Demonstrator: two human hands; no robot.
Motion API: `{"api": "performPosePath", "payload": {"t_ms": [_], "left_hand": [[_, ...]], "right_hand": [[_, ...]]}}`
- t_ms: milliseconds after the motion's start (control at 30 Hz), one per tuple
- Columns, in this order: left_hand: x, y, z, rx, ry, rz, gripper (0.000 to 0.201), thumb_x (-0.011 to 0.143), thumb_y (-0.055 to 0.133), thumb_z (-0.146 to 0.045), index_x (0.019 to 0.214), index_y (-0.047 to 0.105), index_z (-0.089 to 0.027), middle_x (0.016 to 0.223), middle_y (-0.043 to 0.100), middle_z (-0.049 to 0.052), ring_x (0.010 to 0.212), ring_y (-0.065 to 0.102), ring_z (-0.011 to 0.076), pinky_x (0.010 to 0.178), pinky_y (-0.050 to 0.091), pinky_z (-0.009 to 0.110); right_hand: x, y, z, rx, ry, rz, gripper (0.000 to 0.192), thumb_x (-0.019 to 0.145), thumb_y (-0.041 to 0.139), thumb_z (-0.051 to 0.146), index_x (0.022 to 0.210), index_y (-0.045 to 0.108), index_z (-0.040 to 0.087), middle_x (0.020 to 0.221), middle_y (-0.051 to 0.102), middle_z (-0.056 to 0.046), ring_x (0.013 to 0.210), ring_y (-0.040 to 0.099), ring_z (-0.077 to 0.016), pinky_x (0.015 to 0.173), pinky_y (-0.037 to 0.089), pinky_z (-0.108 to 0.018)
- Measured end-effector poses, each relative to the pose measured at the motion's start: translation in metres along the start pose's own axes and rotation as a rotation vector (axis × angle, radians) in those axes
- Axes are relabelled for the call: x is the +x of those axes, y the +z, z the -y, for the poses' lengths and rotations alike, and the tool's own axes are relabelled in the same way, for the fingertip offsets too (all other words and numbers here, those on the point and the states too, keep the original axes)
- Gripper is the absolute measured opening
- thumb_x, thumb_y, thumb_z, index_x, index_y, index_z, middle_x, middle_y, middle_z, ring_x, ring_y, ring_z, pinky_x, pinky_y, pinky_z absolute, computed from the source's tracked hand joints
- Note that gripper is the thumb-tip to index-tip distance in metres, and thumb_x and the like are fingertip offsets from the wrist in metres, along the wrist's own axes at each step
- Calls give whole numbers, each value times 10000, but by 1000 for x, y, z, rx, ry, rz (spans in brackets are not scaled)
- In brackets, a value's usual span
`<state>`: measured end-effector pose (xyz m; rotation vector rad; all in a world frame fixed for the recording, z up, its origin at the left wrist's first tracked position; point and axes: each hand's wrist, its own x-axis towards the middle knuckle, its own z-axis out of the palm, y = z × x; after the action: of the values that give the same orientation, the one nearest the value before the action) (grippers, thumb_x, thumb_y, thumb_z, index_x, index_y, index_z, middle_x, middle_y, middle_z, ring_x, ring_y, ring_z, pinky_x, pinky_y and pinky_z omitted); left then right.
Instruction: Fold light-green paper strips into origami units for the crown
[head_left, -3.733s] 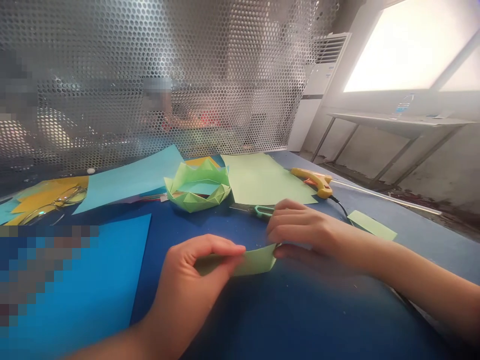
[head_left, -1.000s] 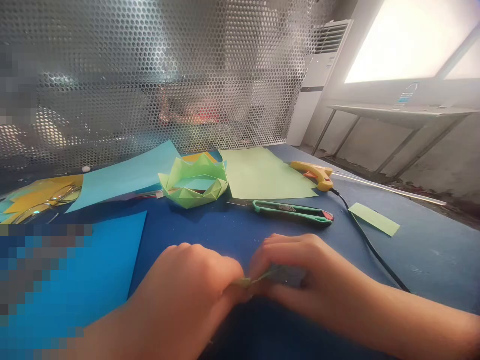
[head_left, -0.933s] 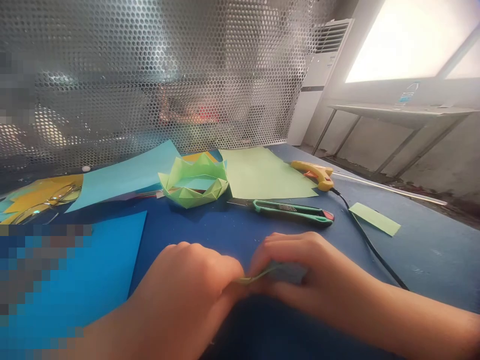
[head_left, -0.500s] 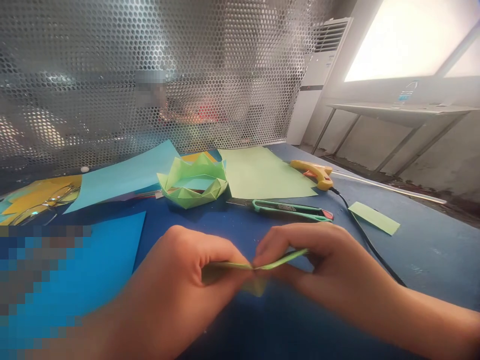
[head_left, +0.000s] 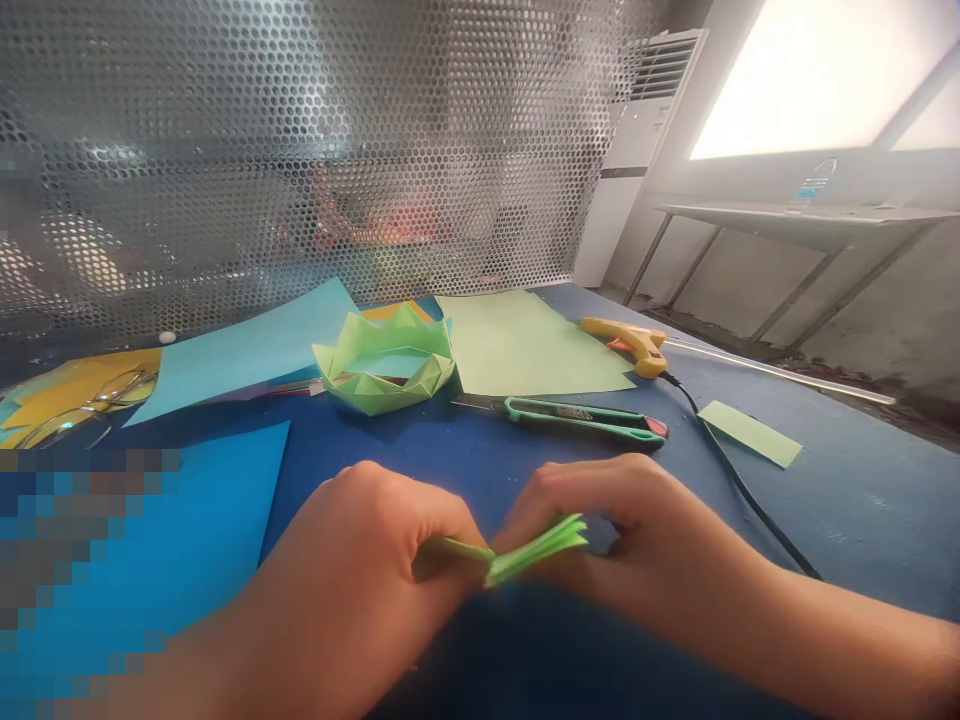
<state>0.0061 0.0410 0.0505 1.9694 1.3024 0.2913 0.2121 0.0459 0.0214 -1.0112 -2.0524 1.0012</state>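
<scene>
Between my two hands, low at the near edge of the blue table point(head_left: 840, 500), sits the folded green paper strip point(head_left: 536, 548), and both hands pinch it at once. My left hand point(head_left: 375, 560) is clenched on the left end, with thumb and fingers closed so that only a short part of the strip shows beside them. My right hand point(head_left: 622, 530) grips the right part, and the fingers curl over the top of it. The long axis of the strip runs from left to right across my view, and it rises a little toward the right, where the stacked layers open like a small fan. The strip is held just above the table surface; I cannot tell if its lower edge touches the surface. Both hands are equally near, because each one is already on the paper, and they almost touch each other in the middle. Farther from me, well apart from the hands, lie the green utility knife point(head_left: 577, 418), the yellow glue gun point(head_left: 626, 345) with its black cable point(head_left: 742, 490), and the folded green paper crown point(head_left: 386, 362). Behind the knife lies a flat green sheet point(head_left: 525, 345), and a small green offcut point(head_left: 750, 433) lies to the right.
</scene>
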Motion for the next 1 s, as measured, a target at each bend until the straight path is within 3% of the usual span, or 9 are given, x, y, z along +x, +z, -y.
{"api": "performPosePath", "payload": {"t_ms": [133,367,600,733,867,1000], "left_hand": [[-1,0,-1,-85,-33,-21,214,816,612,-272,622,687,-221,528,508,-83,537,371,62,486,246,190],[1,0,-1,-305,-125,-5,277,768,699,-450,652,713,-199,567,486,-68,558,362,65,471,271,174],[2,-2,-5,-204,-207,8,276,762,680,-415,599,626,-199,532,407,-86,531,314,55,460,233,175],[3,0,-1,-266,-186,-12,310,759,673,-446,596,612,-190,537,428,-77,519,328,55,438,236,168],[5,4,3,-411,-130,-112,273,714,718,-458,609,684,-208,521,472,-67,494,343,56,425,230,170],[8,4,3,-482,-212,-65,255,642,801,-430,613,679,-208,549,527,-71,521,385,60,462,281,167]], "right_hand": [[-2,2,1,37,53,-55,134,846,677,239,739,759,235,701,765,14,619,690,-153,586,523,-261],[-1,4,3,171,89,-123,183,834,751,355,706,746,224,708,765,5,649,693,-155,609,532,-248],[4,-2,3,163,202,30,59,794,808,314,781,791,259,776,771,41,766,704,-167,732,552,-261],[1,-2,2,138,149,-35,133,800,802,335,720,766,236,710,750,29,680,670,-150,646,521,-246],[2,-2,4,349,159,-44,195,779,818,359,692,740,204,672,719,18,634,628,-121,582,493,-209],[5,-2,5,435,279,23,237,720,863,401,679,741,202,676,709,13,652,629,-126,620,515,-222]]}}
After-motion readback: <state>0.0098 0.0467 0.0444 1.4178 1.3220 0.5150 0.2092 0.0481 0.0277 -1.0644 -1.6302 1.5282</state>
